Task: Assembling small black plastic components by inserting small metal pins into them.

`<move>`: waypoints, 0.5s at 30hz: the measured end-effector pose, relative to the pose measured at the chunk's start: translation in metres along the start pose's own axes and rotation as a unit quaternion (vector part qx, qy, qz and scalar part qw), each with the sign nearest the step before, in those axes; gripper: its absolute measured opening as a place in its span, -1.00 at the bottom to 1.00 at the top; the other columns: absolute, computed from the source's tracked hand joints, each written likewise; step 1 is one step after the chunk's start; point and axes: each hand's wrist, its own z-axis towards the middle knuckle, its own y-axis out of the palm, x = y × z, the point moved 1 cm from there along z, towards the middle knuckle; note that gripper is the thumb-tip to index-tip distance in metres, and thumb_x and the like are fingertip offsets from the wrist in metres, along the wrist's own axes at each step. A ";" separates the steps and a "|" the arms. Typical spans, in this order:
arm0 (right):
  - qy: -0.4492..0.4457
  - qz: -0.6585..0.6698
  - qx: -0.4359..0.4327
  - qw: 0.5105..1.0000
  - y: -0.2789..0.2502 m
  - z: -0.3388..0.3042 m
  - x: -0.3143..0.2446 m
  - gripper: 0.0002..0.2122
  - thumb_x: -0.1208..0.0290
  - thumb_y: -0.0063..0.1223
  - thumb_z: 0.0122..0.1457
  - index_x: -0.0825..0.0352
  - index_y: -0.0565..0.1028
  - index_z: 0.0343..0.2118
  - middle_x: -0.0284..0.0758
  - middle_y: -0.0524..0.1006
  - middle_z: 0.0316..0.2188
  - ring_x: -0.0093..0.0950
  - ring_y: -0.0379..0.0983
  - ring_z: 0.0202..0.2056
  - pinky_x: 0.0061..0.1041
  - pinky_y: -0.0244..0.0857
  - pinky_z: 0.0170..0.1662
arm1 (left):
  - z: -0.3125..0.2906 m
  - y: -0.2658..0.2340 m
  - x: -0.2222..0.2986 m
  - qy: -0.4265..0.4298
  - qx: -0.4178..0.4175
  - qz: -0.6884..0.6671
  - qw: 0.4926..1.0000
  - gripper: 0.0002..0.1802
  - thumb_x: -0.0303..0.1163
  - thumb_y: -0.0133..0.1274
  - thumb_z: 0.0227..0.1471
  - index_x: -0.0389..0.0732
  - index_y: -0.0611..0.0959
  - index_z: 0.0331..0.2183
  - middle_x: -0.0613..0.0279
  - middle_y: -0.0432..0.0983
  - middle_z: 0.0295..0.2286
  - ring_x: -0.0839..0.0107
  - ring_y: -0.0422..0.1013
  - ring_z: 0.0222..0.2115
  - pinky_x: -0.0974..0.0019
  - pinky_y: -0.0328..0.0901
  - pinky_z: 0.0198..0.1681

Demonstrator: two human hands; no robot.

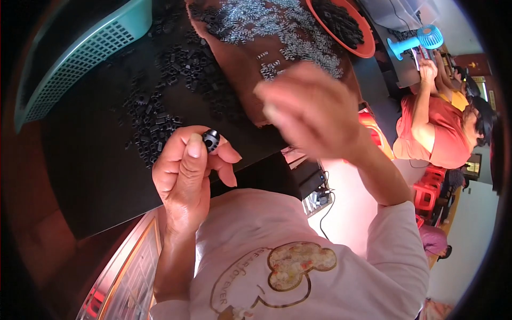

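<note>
Black part [213,138] pinched in left hand [183,173]; right hand [314,114] apart, blurred, grip unclear.

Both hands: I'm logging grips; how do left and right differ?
The left hand pinches a small black part; what the right hand holds, if anything, is unclear. The left hand is sharp; the right hand blurred. In view, the right hand overlaps brown cloth, the left hand black tabletop. Both are bare.

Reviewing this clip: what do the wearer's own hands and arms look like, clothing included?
The left hand and right hand wear no gloves; no ring or watch shows, though the right is blurred. The forearms are uncovered; the pale shirt's right sleeve ends near the elbow.
</note>
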 end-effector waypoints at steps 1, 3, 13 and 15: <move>0.051 -0.010 -0.008 0.999 -0.009 0.001 0.010 -0.82 0.64 0.12 0.00 0.38 0.51 -0.28 -0.25 0.48 -0.46 -0.29 0.43 -0.47 -0.43 0.34 -0.46 | 0.000 0.000 -0.001 -0.005 0.005 0.017 1.000 -0.63 -0.17 -0.17 0.30 -0.33 0.49 -0.24 0.10 0.53 -0.43 0.50 0.39 -0.61 0.45 0.33 -0.45; 0.130 -0.012 -0.063 0.989 -0.024 -0.005 0.031 -0.84 0.69 0.07 0.10 0.44 0.51 -0.23 -0.30 0.46 -0.47 -0.55 0.35 -0.52 -0.62 0.21 -0.47 | -0.001 0.002 0.000 -0.002 0.011 0.030 0.999 -0.63 -0.16 -0.17 0.30 -0.33 0.49 -0.24 0.10 0.53 -0.43 0.50 0.39 -0.61 0.45 0.33 -0.45; 0.115 -0.117 -0.286 0.944 -0.008 0.016 0.071 -0.88 0.49 0.05 0.12 0.36 0.49 -0.28 -0.26 0.41 -0.36 -0.22 0.42 -0.35 -0.32 0.28 -0.32 | -0.003 0.004 0.000 -0.008 0.009 0.063 0.998 -0.63 -0.16 -0.13 0.29 -0.34 0.50 -0.23 0.14 0.54 -0.44 0.52 0.39 -0.60 0.47 0.33 -0.45; 0.111 -0.119 -0.306 0.938 -0.005 0.021 0.075 -0.89 0.47 0.05 0.12 0.36 0.48 -0.31 -0.26 0.41 -0.36 -0.21 0.42 -0.35 -0.30 0.28 -0.32 | -0.003 0.005 0.001 -0.005 0.011 0.064 0.998 -0.63 -0.16 -0.13 0.29 -0.34 0.49 -0.23 0.14 0.54 -0.44 0.52 0.39 -0.60 0.47 0.33 -0.45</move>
